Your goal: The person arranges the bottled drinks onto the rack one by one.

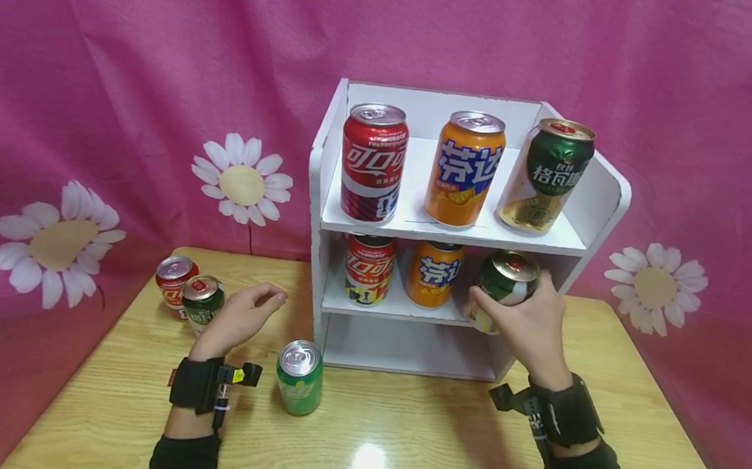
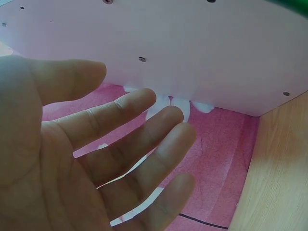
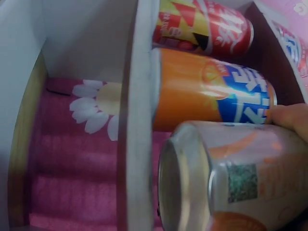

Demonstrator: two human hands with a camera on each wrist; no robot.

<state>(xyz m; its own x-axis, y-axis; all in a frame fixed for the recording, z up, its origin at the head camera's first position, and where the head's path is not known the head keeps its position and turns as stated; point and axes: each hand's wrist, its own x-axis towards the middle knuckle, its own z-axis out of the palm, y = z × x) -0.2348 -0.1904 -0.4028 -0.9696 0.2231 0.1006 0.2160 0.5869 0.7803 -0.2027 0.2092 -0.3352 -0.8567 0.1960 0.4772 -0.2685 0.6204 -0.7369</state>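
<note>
My right hand (image 1: 535,321) grips a green and gold can (image 1: 511,271) at the right end of the white rack's middle shelf. In the right wrist view, that can's (image 3: 255,178) base is at the shelf edge, and whether it touches the board I cannot tell. Next to it stand an orange soda can (image 1: 434,276) and a red cola can (image 1: 369,271). My left hand (image 1: 239,319) hovers left of the rack, its fingers loosely bent and holding nothing. Close by it are another green can (image 1: 202,300) and a light green can (image 1: 300,379).
The white rack (image 1: 407,344) stands on a wooden table (image 1: 332,459) before a pink flowered cloth (image 1: 232,46). Its top shelf carries a red cola can (image 1: 373,164), an orange can (image 1: 466,169) and a green-gold can (image 1: 546,176). One more red can (image 1: 175,277) stands at the table's far left.
</note>
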